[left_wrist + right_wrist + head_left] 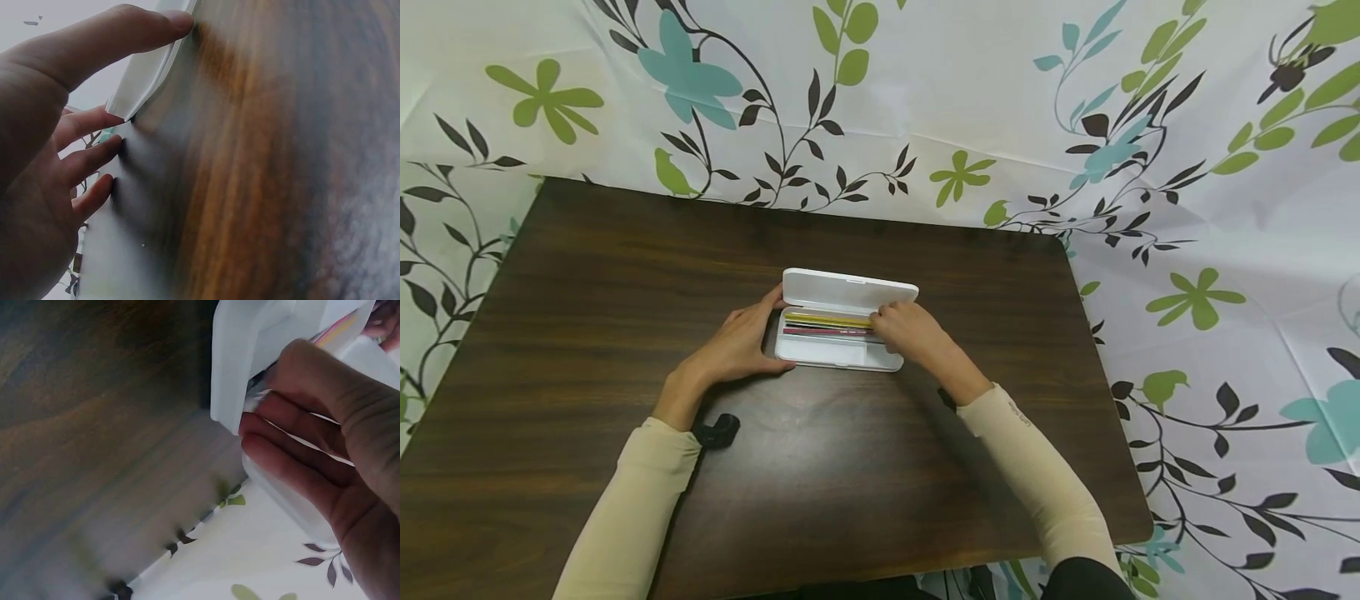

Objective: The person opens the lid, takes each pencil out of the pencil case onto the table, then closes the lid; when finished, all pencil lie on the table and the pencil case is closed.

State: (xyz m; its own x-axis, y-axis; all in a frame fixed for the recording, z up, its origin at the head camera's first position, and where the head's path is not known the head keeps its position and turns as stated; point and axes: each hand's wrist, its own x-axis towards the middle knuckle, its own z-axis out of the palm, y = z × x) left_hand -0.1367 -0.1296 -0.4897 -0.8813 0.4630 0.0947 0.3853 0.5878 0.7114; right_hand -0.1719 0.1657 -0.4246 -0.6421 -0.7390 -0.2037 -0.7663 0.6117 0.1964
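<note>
A white pencil case [883, 361] lies on the table with its lid [850, 288] raised at the back. Inside, several pencils [827, 322], yellow, pink and dark ones among them, lie lengthwise. My left hand [737, 337] holds the case's left end, thumb by the near corner and index finger at the far one. In the left wrist view its other fingertips [94, 194] rest near the tabletop. My right hand [910, 333] reaches into the right end of the case, where thumb and index finger pinch at a pencil's end. Those fingers hide the pencils' right ends.
The dark wooden table [820, 492] runs out on all sides of the case. Behind it and at the right hangs a white cloth [910, 108] with leaves and birds. A black strap [718, 432] sits at my left wrist.
</note>
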